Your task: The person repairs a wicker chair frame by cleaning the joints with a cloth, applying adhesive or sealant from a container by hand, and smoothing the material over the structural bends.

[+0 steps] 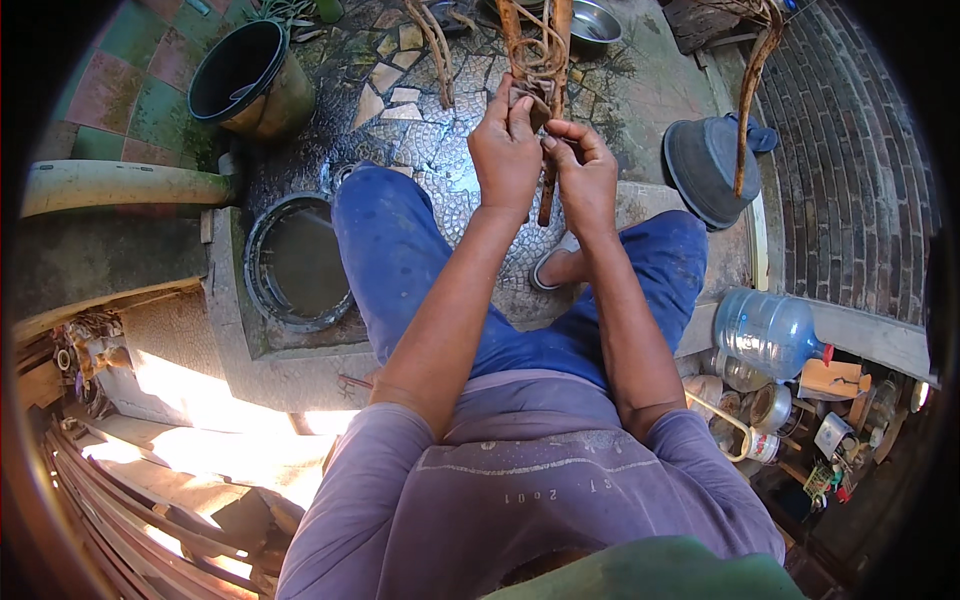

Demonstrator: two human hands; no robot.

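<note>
My left hand [508,155] is closed on a brown strip [536,98] that lies against two upright wooden sticks, the left stick [511,35] and the right stick [561,40]. Just beyond the fingers, a coil of brown cord or vine [541,58] loops between the sticks. My right hand [585,185] is beside the left one, its thumb and forefinger pinched together near the lower end of the strip. Whatever lies in that pinch is too small to make out. A stick end [547,200] hangs down between both hands.
At the left stand a dark bucket [262,115] and a round basin of murky water [305,262]. To the right are an upturned grey tub [704,170], a bent branch [750,100], a blue water jug [768,332] and a brick wall [850,160]. A metal bowl [596,22] sits at the far side.
</note>
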